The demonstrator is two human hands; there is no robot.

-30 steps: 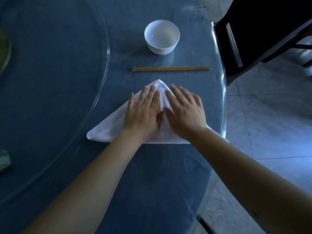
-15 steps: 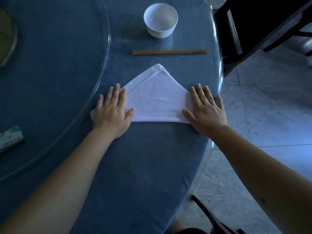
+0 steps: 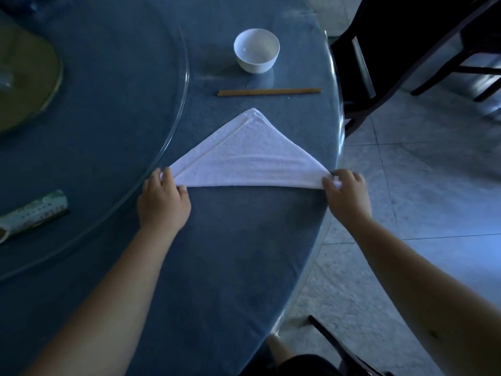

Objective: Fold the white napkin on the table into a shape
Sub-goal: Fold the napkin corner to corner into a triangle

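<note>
Blue table (image 3: pixel 230 253): white napkin (image 3: pixel 252 156) folded triangular, flat.

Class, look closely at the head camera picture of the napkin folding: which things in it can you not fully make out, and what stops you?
- Both side corners of the napkin: covered by the left hand and right hand.
- Print on the wrapped packet: too small and dim.
- Greenish object: cut off by the picture's left edge.
- Chair: dark, cut off at the top.
</note>
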